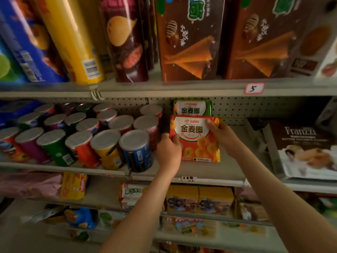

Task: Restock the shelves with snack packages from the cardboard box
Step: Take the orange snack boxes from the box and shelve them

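Head: left hand (168,152), right hand (221,136) hold one red package (196,143).

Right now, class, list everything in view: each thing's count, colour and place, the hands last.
red snack package: one, red-orange, middle shelf, in both hands
green snack package: one, green and white, behind the red one
small cans: over a dozen, mixed colours, middle shelf, left
tall tubes: at least three, blue, yellow, maroon, top shelf, left
brown boxes: two, brown, top shelf, right
price tag: one, white edged red, top shelf edge
biscuit box: one, brown and white, middle shelf, right
yellow boxes: two, yellow, lower shelf
left hand: grips the red package's lower left edge
right hand: grips its upper right corner
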The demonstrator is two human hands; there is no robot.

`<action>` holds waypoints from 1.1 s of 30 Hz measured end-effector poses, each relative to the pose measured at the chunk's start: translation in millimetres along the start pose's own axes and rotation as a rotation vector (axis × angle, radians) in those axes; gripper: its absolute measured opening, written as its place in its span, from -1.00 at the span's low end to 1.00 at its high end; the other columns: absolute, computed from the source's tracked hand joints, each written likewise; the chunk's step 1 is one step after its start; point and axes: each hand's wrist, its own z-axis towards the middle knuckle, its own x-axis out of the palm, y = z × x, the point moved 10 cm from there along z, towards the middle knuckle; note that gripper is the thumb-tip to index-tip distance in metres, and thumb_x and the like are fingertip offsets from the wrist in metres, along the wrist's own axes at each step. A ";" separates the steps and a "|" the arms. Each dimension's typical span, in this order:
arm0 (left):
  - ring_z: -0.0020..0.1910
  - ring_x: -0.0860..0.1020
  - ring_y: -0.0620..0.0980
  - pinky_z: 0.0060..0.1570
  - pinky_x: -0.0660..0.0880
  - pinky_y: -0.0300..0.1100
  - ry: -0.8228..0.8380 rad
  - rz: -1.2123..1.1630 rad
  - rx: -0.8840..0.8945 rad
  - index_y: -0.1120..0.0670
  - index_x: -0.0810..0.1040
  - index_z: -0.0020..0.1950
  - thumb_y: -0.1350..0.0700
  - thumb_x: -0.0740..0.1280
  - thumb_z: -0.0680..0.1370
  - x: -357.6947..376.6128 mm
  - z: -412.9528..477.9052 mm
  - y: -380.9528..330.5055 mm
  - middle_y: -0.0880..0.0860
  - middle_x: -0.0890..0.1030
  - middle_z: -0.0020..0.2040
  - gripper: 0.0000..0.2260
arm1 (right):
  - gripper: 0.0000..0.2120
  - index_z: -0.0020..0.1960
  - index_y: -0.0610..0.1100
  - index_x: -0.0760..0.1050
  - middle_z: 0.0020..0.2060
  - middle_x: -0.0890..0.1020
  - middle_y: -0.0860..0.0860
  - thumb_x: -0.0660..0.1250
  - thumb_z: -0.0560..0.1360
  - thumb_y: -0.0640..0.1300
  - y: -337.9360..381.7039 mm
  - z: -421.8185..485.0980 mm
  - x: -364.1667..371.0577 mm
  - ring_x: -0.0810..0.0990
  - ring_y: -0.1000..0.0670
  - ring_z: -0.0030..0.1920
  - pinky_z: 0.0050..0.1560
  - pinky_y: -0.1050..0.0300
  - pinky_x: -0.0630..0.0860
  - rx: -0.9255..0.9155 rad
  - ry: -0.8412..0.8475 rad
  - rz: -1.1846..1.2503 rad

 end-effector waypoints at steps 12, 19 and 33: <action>-0.13 0.53 -0.04 -0.28 0.37 -0.25 -0.005 -0.218 0.002 0.13 0.44 0.08 0.06 0.22 0.61 14.3 30.7 -7.5 0.02 0.56 -0.08 -0.85 | -0.45 0.36 -0.04 0.32 0.10 0.60 0.01 0.40 0.43 -0.29 2.1 24.2 0.0 0.61 0.01 0.06 -0.07 0.11 0.59 -0.172 0.087 -0.040; -0.09 0.51 -0.01 -0.19 0.35 -0.19 0.092 -0.315 -0.091 0.15 0.44 0.01 0.09 0.30 0.57 30.1 54.8 1.5 0.05 0.55 -0.07 -0.86 | -0.42 0.43 0.07 0.20 0.17 0.56 -0.02 0.29 0.51 -0.28 2.0 32.1 -2.1 0.56 -0.11 0.16 0.11 -0.22 0.55 -0.172 0.004 -0.168; 0.12 0.56 0.04 -0.10 0.49 -0.26 -0.034 -0.157 0.161 0.16 0.37 0.26 0.16 0.24 0.58 9.1 26.0 -27.2 0.10 0.53 0.16 -0.74 | -0.40 0.38 -0.30 0.24 0.23 0.43 -0.21 0.41 0.45 -0.16 9.6 -15.1 -16.3 0.36 -0.19 0.28 0.23 -0.14 0.42 -0.374 -0.419 -0.464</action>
